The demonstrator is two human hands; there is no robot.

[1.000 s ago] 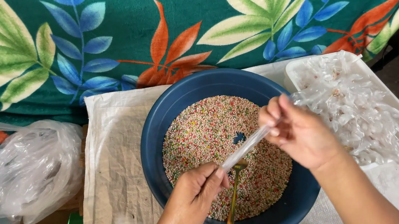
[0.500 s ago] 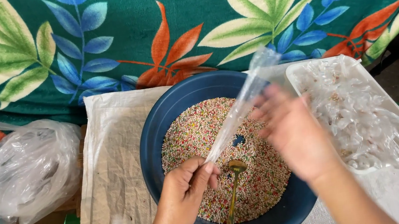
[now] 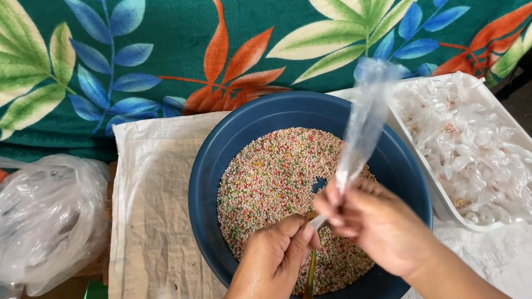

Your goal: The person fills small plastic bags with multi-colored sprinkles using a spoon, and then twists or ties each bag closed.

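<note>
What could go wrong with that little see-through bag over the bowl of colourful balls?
The narrow clear bag is pinched only at its bottom tip by the right hand, so it might slip or flop. The gold spoon at the left hand sits in the coloured beads; a bump could flick some over the blue bowl rim onto the white cloth.

Two bare hands enter from the lower edge of the frame. Left hand (image 3: 272,262), lower centre: no ring, no watch, forearm unsleeved. Right hand (image 3: 374,220), lower right of centre: likewise bare, forearm uncovered to the frame edge. Nails short, unpainted.
</note>
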